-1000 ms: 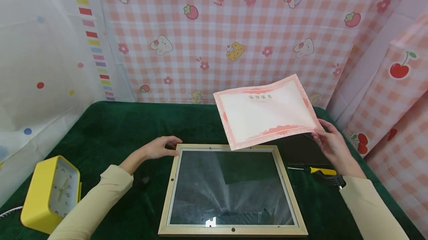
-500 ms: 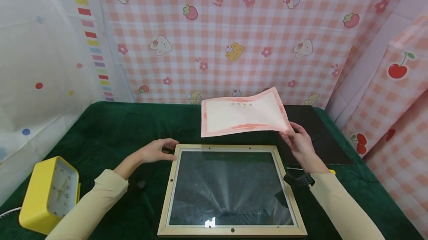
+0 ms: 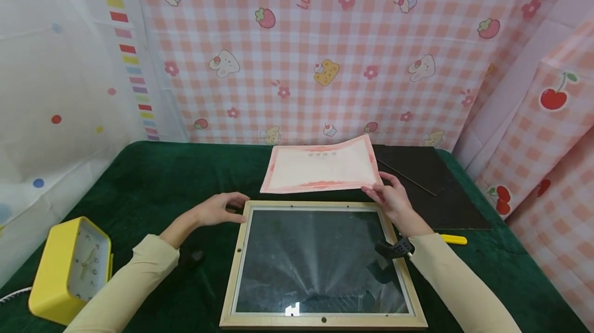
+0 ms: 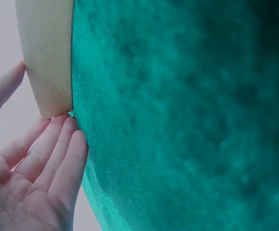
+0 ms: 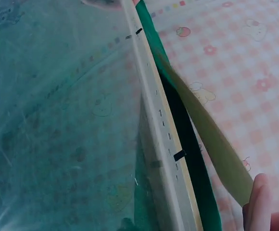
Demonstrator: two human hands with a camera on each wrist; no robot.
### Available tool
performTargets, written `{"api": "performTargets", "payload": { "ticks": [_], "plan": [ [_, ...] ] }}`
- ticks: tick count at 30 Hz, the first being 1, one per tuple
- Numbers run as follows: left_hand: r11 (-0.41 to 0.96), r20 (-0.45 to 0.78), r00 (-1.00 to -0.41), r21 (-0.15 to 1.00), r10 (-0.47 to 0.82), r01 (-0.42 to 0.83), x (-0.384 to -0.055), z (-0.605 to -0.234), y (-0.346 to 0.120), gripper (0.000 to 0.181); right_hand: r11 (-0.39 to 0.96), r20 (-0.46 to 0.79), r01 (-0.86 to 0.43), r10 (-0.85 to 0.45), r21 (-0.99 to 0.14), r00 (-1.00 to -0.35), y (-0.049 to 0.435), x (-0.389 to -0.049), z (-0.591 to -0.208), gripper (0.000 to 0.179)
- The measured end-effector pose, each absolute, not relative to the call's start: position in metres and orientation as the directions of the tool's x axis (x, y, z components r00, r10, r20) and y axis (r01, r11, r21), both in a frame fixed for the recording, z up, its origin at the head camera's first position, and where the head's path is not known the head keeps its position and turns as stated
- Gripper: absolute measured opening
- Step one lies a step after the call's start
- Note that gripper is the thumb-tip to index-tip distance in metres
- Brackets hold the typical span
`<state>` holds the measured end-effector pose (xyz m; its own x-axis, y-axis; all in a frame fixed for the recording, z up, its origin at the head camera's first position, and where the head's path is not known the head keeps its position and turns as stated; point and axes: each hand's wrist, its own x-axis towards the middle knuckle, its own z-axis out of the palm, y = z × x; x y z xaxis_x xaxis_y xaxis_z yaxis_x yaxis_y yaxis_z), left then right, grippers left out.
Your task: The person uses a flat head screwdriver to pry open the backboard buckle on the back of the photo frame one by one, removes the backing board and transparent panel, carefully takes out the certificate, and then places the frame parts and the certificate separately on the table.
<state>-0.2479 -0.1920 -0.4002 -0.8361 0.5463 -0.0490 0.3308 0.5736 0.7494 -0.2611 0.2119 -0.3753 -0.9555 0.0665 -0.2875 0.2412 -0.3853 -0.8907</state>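
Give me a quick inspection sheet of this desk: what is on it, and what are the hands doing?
Surface: green cloth table.
Job's things: wooden frame lying flat; pink-bordered certificate just beyond it.
Clutter: yellow clock, black boards, yellow-handled tool.
Hands: left hand touches the frame's far left corner; right hand pinches the certificate's near right corner.
Cables: white cord by the clock.
Surroundings: pink checked backdrop.
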Motion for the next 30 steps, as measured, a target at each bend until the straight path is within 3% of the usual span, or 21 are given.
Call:
{"api": "performTargets", "payload": {
  "ticks": [9,21,30],
  "plan": [
    [0.561,-0.043,-0.832,0.758,0.553,0.334,-0.247,-0.400,-0.193,0.050,-0.251,-0.328,0.313,0.021,-0.916,-0.944,0.209,-0.271,-0.385,0.056],
    [0.558,-0.055,-0.826,0.763,0.560,0.328,-0.230,-0.373,-0.182,0.045,0.139,-0.312,0.313,0.030,-0.940,-0.950,0.225,-0.276,-0.391,0.051],
    [0.564,-0.050,-0.828,0.755,0.559,0.335,-0.245,-0.395,-0.190,0.048,0.269,-0.317,0.311,0.022,-0.912,-0.948,0.235,-0.277,-0.391,0.051]
  ]
}}
